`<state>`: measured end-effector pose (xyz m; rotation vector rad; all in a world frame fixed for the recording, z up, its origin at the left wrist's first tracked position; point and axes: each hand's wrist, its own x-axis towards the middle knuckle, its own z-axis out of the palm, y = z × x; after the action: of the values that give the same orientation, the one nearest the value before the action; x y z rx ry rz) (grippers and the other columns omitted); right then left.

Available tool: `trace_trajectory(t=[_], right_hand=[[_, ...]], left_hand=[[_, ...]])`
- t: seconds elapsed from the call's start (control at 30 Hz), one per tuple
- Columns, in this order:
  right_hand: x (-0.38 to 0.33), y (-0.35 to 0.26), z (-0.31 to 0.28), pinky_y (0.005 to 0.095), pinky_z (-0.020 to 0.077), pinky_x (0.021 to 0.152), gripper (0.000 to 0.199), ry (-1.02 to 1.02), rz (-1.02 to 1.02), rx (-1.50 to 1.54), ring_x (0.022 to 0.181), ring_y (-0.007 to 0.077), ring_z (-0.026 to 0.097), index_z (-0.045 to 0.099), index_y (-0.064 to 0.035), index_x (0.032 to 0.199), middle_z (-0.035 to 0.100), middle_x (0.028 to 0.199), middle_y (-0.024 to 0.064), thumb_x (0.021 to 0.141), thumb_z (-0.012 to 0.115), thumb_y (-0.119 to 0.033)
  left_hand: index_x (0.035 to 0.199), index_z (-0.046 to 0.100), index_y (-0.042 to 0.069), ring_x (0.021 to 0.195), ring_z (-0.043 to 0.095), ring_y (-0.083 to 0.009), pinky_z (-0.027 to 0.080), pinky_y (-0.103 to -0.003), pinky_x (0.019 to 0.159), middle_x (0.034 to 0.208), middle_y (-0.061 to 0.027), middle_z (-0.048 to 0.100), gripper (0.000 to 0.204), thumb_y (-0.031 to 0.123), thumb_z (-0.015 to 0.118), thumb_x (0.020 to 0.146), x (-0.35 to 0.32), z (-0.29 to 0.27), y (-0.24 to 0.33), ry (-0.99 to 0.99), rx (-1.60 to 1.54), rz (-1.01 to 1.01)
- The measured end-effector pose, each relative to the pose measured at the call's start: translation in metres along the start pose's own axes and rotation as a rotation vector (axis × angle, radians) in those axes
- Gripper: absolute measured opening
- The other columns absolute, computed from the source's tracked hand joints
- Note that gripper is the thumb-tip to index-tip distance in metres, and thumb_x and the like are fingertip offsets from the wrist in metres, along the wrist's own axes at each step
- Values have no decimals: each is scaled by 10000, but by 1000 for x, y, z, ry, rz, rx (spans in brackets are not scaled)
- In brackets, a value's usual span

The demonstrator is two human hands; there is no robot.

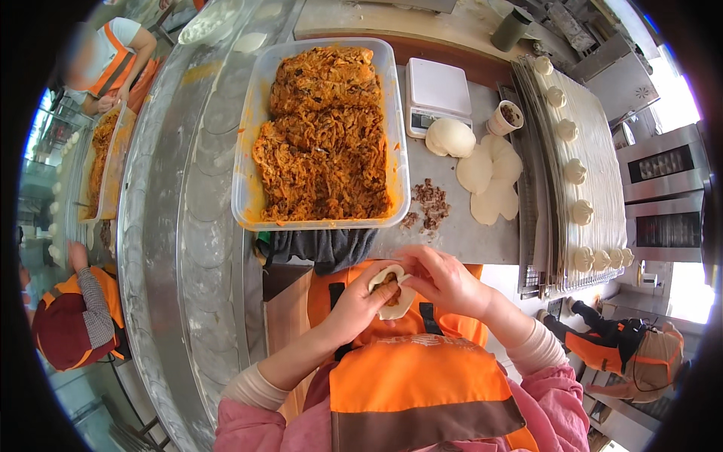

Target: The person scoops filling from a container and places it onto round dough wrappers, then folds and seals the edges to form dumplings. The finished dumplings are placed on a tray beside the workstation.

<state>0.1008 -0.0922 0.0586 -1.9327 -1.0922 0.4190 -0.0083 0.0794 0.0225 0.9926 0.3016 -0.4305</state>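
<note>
My left hand [360, 303] cups a round white dough wrapper [393, 292] with orange filling in its middle, held close to my chest. My right hand [444, 280] pinches the wrapper's upper right edge. Just beyond my hands stands a large clear plastic tub [248, 181] full of shredded orange filling [325, 135]. To its right on the steel counter lie several flat dough rounds [491, 175], a ball of dough [450, 138] and a small heap of dark chopped filling [431, 203].
A white kitchen scale [437, 92] and a paper cup [505, 117] sit behind the dough. A slatted tray [602, 173] on the right carries several shaped buns. A long floured steel conveyor [192, 188] runs on the left. Other people in orange vests work nearby.
</note>
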Motion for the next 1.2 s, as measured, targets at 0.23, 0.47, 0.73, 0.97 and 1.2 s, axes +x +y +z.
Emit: trace_trajectory(t=[0.23,0.47,0.73,0.97,1.2], right_hand=[[5,-12,-3,384,453,753,265,-46,-138,-130,848,297,577,610,-54,1009,584,908,93,762,706,-52],[-2,8,0,371,457,731,303,-7,-139,-182,830,284,584,598,-45,1052,588,896,86,770,707,-60],[7,-3,-1,395,477,694,171,-78,-159,-155,783,323,584,574,-34,937,581,862,103,802,677,-42],[2,10,6,404,484,693,157,-18,-51,-152,796,334,585,553,-20,924,581,877,125,812,661,-32],[10,-5,-1,391,482,666,233,-66,-144,-77,767,310,587,562,-21,1009,576,864,124,801,669,-26]], left_hand=[[1246,517,46,866,574,-103,473,-258,783,1015,-43,596,258,73,490,990,7,-13,2,-54,258,-44],[1274,496,8,1057,552,-148,445,-278,917,1124,-70,571,288,89,494,998,4,-5,-4,18,-113,50],[1291,476,14,992,535,-118,438,-263,875,1105,-79,562,316,24,449,976,7,-14,0,-61,516,204],[1381,428,54,1098,521,-111,409,-269,967,1235,-43,532,369,105,444,1016,8,-12,0,-45,-143,41],[1292,467,31,1082,537,-206,405,-305,953,1163,-117,545,319,26,457,973,8,-10,-4,1,467,345]])
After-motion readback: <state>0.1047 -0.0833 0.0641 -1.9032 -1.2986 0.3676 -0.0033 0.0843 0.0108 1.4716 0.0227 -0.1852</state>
